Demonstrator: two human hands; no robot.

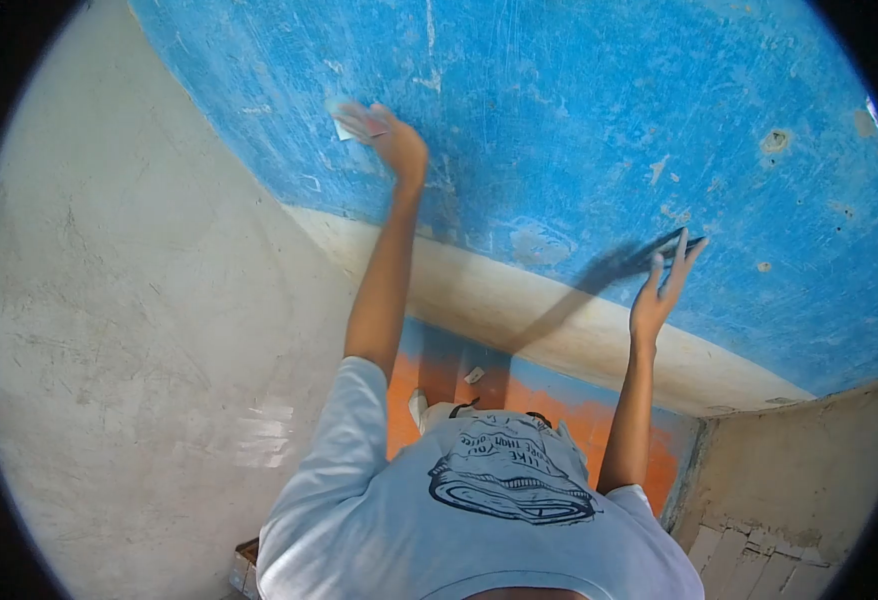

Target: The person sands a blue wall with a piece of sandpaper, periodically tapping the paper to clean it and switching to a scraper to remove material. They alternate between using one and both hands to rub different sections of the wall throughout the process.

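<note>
My left hand (394, 140) is raised to the blue wall (559, 120), its fingers smeared by motion. Under those fingers is a small folded sheet (347, 130), pale with a reddish part, which looks like sandpaper; it lies against the painted surface. Lower down on the right, my right hand (662, 290) has its fingers spread at the same wall and holds nothing. Its shadow falls across the blue paint to the left. Scratches, pale scuffs and chipped spots mark the paint around both hands.
A bare grey wall (139, 300) stands on the left. Below the blue paint runs a cream band (479, 300). The orange floor (599, 405) has a small pale scrap (474, 375) on it. A rough beige wall (789, 470) with broken patches is at the lower right.
</note>
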